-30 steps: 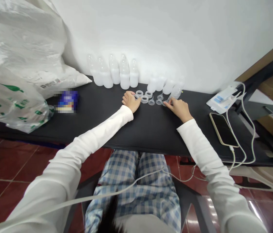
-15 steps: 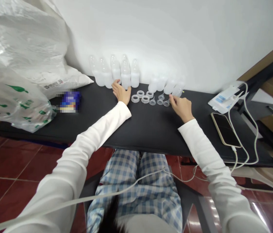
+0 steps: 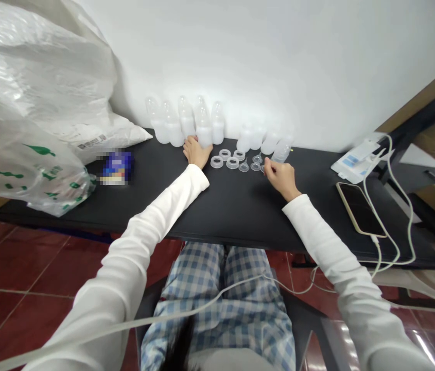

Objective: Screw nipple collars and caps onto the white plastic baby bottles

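The left hand lies at the far edge of the black table. Its fingers are set close together against the bases of the capped bottles, which stand clustered at the wall; whether it grips one I cannot tell. The right hand rests on the table with its fingers curled tight, tips at the rightmost of the teats, which is too small to tell if it is pinched. Rings lie between the hands, with open bottles behind. A phone lies to the right, and a bag and a packet to the left.

White wall, red tiled floor
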A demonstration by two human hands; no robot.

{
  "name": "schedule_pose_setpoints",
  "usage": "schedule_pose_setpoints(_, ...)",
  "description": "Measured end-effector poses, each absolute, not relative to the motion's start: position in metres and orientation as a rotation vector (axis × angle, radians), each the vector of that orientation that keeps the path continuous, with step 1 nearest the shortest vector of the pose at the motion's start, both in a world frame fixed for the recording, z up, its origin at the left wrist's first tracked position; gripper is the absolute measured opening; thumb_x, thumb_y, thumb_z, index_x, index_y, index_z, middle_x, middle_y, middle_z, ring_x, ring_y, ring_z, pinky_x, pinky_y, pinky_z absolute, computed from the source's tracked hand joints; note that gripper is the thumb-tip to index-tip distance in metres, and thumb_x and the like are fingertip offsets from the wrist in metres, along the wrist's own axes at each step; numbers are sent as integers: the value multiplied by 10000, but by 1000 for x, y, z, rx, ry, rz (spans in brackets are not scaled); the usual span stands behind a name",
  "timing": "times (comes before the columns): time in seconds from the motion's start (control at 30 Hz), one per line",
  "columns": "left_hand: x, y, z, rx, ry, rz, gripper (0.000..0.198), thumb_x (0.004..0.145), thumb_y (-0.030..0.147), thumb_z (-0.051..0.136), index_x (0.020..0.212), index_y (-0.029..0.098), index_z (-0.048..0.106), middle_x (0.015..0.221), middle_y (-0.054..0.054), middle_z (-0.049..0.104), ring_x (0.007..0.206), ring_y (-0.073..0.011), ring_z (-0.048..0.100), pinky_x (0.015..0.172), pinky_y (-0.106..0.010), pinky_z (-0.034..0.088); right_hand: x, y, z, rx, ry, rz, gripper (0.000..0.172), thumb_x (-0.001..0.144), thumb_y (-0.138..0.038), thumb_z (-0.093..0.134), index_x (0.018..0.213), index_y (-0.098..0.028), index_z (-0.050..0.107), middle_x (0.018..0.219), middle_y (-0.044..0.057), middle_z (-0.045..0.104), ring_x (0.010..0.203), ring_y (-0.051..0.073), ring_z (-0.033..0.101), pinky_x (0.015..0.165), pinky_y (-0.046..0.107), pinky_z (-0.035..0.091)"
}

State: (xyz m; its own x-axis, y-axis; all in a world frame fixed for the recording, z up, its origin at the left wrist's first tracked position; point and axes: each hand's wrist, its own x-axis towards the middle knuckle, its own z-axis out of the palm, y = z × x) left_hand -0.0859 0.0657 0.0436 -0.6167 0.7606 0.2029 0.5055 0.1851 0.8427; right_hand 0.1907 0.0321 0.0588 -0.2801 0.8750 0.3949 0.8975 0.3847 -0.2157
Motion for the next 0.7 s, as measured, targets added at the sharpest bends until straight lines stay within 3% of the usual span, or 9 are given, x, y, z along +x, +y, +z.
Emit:
schedule_pose_setpoints(0.1,-82,59,44,1298,2093,1482,427,800,252,713,1103,249,412,1270,-140,591,1322,-329,574,1181,-493,386,191,32,57,-1449,-2156,54,599,1052,-524,278,681,-211,629,761,88,742,780,223,698,686,302,386)
schedule_pose_setpoints(0.2,-77,51,46,1503,1937,1606,437,843,252,663,1194,258,401,1301,-126,595,1290,-272,604,1161,-442,429,188,32,54,-1316,-2015,266,561,1042,-600,274,896,-215,655,792,58,706,727,186,658,710,297,447)
schedule_pose_setpoints(0.3,-73,42,51,1875,1755,1567,505,826,290,690,1255,258,426,1370,-141,579,1373,-292,560,1193,-452,414,183,35,51,-1203,-1762,605,629,1011,-722,217,1192,-238,576,855,18,655,595,136,581,584,270,467)
schedule_pose_setpoints(0.4,-70,33,56,2203,1499,1339,558,746,307,754,1244,261,505,1379,-142,596,1407,-334,537,1212,-494,403,178,39,49,-1142,-1561,882,779,950,-834,112,1308,-257,494,896,20,630,551,129,562,461,255,427)
schedule_pose_setpoints(0.53,-67,27,61,2296,1275,1148,526,665,290,780,1163,265,614,1394,-126,615,1398,-347,544,1206,-521,417,176,43,48,-1139,-1551,1039,912,860,-939,94,1241,-249,552,774,17,593,536,147,559,443,265,408)
schedule_pose_setpoints(0.7,-65,31,59,2240,1274,1169,499,646,326,774,1125,246,658,1364,-128,639,1376,-361,559,1185,-534,433,174,36,50,-1116,-1571,1090,844,809,-992,194,978,-252,562,573,-46,454,432,122,435,414,260,324)
